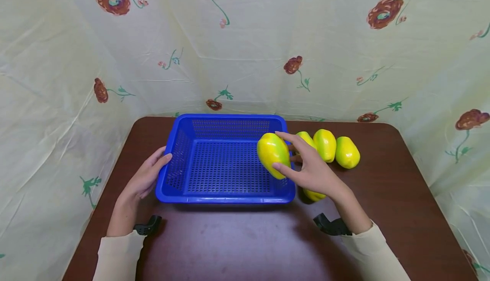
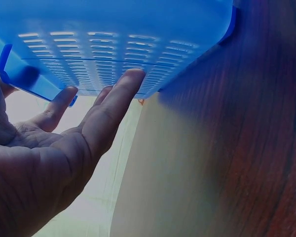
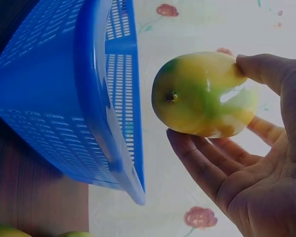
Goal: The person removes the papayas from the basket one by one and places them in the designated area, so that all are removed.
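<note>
A blue plastic basket (image 1: 229,200) with slotted walls stands on the table, with nothing lying in it. My left hand (image 1: 147,172) holds its left side, the thumb on the rim and the fingers against the outer wall (image 2: 103,49). My right hand (image 1: 315,168) grips a glossy yellow-green mango (image 1: 272,153) between thumb and fingers, over the basket's right rim in the head view. In the right wrist view the mango (image 3: 202,96) is held up beside the basket rim, its stem end facing the basket.
Several more mangoes (image 1: 347,152) lie on the dark brown table (image 1: 383,204) to the right of the basket, partly behind my right hand. One mango (image 1: 314,194) peeks out below that hand. A flowered cloth (image 1: 249,51) hangs behind the table and along its sides.
</note>
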Demonstrator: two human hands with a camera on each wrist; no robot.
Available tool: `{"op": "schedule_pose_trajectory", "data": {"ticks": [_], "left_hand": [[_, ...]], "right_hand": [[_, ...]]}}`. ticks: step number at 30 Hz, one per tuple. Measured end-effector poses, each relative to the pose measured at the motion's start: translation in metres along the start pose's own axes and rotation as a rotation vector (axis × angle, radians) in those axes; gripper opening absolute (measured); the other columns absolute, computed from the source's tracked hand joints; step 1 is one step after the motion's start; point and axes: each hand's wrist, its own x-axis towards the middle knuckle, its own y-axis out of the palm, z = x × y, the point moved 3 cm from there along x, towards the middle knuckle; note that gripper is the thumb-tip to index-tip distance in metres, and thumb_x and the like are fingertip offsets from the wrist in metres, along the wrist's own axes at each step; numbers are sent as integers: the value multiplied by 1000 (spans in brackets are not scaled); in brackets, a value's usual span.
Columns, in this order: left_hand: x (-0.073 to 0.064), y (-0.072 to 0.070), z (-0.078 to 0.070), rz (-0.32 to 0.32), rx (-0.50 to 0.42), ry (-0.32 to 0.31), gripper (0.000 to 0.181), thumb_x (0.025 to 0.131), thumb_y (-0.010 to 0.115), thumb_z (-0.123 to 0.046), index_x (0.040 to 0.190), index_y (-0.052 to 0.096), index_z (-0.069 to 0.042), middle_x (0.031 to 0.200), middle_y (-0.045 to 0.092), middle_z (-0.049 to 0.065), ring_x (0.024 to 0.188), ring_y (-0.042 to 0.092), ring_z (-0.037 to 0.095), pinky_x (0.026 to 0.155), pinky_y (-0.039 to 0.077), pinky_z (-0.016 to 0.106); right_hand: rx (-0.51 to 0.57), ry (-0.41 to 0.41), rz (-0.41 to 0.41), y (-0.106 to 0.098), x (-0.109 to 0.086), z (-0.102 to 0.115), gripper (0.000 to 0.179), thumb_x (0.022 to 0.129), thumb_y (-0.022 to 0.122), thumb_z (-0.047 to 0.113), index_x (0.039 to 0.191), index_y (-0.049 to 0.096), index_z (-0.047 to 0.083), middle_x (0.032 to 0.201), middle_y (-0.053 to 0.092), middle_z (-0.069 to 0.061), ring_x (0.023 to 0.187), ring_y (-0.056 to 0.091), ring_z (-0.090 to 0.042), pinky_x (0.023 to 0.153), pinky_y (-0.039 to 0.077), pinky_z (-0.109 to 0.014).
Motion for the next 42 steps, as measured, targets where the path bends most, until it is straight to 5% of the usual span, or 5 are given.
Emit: {"op": "schedule_pose_trajectory", "data": {"ticks": [9, 24, 35, 42], "left_hand": [[2, 0, 0, 5, -14, 6, 64, 113, 46, -41, 166, 24, -11, 134, 62, 0, 114, 73, 16, 91, 64, 35], [4, 0, 0, 1, -7, 5, 65, 113, 46, -42, 166, 23, -12, 137, 60, 2, 115, 71, 15, 92, 64, 34], [2, 0, 1, -5, 6, -1, 64, 113, 46, -42, 166, 25, -12, 136, 61, -1, 114, 71, 13, 92, 63, 33], [1, 0, 0, -5, 32, 10, 65, 113, 45, -43, 167, 24, -14, 143, 55, 5, 116, 70, 13, 93, 63, 34]], "right_hand": [[65, 24, -31, -3, -7, -4, 77, 95, 81, 25, 159, 40, 38, 140, 58, 1, 110, 65, -23, 93, 64, -34], [54, 70, -142, -18, -25, -14, 75, 96, 80, 20, 160, 43, 30, 158, 52, -2, 126, 67, -29, 94, 59, -18], [63, 115, -176, -26, -46, -28, 76, 98, 77, 16, 162, 39, 28, 143, 62, -10, 109, 69, -1, 90, 60, -17], [70, 146, -243, -33, -60, -36, 78, 99, 74, 13, 164, 33, 27, 154, 52, -19, 114, 65, 8, 91, 56, -11]]}}
